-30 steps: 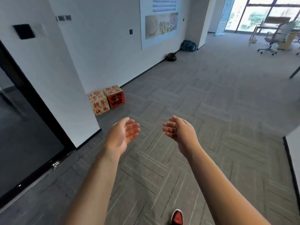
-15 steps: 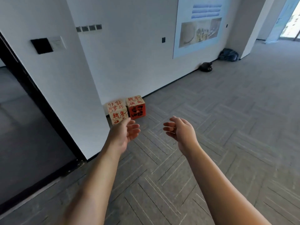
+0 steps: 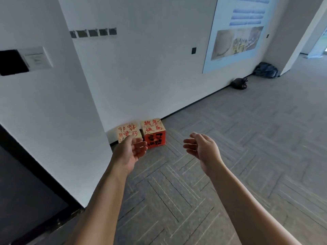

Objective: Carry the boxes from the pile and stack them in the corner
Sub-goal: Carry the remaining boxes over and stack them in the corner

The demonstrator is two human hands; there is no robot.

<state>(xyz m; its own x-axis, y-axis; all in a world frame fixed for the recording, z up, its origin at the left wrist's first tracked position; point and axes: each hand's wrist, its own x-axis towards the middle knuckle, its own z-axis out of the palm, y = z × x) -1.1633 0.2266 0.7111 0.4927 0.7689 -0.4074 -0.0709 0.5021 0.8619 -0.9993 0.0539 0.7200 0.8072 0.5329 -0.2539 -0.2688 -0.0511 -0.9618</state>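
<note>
Two boxes sit side by side on the carpet in the corner where the white pillar meets the wall. The left box (image 3: 126,132) is beige with red characters. The right box (image 3: 154,136) has a beige top and a red front with black characters. My left hand (image 3: 130,151) is held out in front of the beige box and hides its lower front. My right hand (image 3: 201,147) hangs in the air to the right of the red box. Both palms face each other with relaxed fingers and hold nothing.
A white pillar (image 3: 53,112) and a dark glass door (image 3: 26,191) stand at the left. A dark bag (image 3: 239,83) and a blue bundle (image 3: 266,72) lie along the wall at the far right. Grey herringbone carpet (image 3: 247,147) stretches ahead and right.
The view has swung left and closer to the corner, so the two boxes look larger and nearer. Both hands stay held out and empty; my left hand now overlaps the beige box.
</note>
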